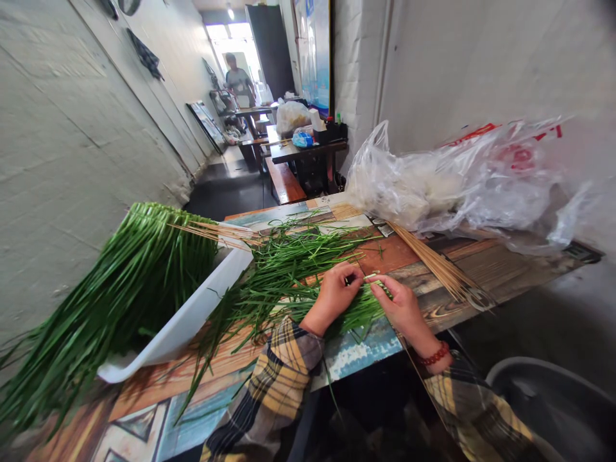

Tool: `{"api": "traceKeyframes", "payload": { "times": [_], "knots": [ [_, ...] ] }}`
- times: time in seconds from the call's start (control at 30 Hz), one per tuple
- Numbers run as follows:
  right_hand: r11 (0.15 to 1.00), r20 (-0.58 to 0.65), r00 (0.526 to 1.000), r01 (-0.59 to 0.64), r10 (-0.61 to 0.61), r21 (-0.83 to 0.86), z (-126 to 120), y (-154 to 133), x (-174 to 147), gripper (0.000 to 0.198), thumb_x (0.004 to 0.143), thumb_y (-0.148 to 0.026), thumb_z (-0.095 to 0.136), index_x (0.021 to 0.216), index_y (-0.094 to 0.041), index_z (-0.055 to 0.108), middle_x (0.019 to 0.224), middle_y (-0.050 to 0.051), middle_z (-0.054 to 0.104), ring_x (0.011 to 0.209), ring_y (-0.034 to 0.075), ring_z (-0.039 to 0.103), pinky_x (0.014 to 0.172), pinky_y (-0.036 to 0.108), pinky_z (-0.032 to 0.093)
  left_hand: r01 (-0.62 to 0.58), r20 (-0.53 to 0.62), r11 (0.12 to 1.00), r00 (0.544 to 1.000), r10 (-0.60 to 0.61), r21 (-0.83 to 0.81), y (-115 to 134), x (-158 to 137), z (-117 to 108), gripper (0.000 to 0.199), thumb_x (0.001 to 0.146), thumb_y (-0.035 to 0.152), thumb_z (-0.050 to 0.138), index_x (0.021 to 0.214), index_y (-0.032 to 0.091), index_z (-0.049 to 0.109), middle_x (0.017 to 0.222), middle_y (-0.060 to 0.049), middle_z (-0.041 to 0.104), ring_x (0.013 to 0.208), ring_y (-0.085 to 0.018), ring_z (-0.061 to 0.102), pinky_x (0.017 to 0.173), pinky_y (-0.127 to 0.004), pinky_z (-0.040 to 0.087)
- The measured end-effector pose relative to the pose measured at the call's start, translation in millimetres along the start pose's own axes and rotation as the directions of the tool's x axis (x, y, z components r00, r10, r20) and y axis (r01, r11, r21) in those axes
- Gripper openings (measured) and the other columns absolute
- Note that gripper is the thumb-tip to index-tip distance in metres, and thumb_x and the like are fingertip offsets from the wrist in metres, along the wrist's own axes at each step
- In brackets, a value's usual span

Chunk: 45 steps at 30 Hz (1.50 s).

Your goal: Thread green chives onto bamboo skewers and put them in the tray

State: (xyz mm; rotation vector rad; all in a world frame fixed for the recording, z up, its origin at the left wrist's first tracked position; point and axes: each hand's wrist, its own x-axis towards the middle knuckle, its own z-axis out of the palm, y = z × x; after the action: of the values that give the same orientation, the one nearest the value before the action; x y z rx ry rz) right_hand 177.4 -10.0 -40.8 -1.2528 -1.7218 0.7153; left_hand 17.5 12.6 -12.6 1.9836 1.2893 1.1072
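Note:
Above the near edge of the table, my left hand is closed in a pinch, its fingertips meeting the pale ends of a few long green chives. My right hand, with a red bead bracelet on the wrist, pinches the same stalk ends from the other side. Exactly how the stalks sit between the fingers is partly hidden. Loose chives spread over the table beneath and left of my hands. On the left, a thick row of chives hangs across a white tray, with thin wooden skewers sticking out.
A bundle of bare wooden skewers lies on the patterned table at right. Behind it sit clear plastic bags. A grey bin stands low at right. Further tables and a person are in the background.

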Motion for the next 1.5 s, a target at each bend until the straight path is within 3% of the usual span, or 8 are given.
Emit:
{"api": "traceKeyframes", "payload": {
  "times": [0.83, 1.13, 1.5],
  "knots": [
    [0.999, 0.011, 1.0, -0.026, 0.026, 0.035, 0.5, 2.8, 0.0, 0.026, 0.088, -0.035, 0.049, 0.096, -0.02, 0.068, 0.097, 0.006, 0.073, 0.092, 0.023, 0.068, 0.082, 0.035, 0.049, -0.042, -0.009, 0.999, 0.999, 0.042, -0.024, -1.2, -0.2, 1.6, 0.012, 0.074, 0.008, 0.057, 0.066, 0.015, 0.062, 0.066, 0.0, 0.058, 0.064, -0.01, 0.052, 0.061, -0.02, 0.039],
    [1.0, 0.011, 1.0, 0.009, -0.009, 0.023, 0.3, 4.8, -0.1, 0.025, 0.088, -0.036, 0.048, 0.096, -0.022, 0.066, 0.095, 0.005, 0.073, 0.09, 0.022, 0.068, 0.08, 0.033, 0.049, 0.019, -0.013, 1.0, 1.0, -0.019, -0.004, -0.4, -1.4, 2.4, 0.011, 0.076, 0.011, 0.057, 0.068, 0.014, 0.064, 0.07, -0.001, 0.063, 0.066, -0.011, 0.056, 0.064, -0.022, 0.04],
    [1.0, 0.004, 1.0, -0.008, 0.008, 0.004, 0.9, 3.8, 0.3, 0.025, 0.088, -0.037, 0.047, 0.093, -0.02, 0.065, 0.092, 0.006, 0.073, 0.087, 0.022, 0.067, 0.077, 0.033, 0.048, -0.043, 0.011, 0.999, 0.999, 0.043, -0.018, -0.5, -1.2, 1.2, 0.013, 0.077, 0.009, 0.057, 0.067, 0.014, 0.063, 0.069, -0.001, 0.062, 0.067, -0.011, 0.055, 0.064, -0.021, 0.04]
  ]
}}
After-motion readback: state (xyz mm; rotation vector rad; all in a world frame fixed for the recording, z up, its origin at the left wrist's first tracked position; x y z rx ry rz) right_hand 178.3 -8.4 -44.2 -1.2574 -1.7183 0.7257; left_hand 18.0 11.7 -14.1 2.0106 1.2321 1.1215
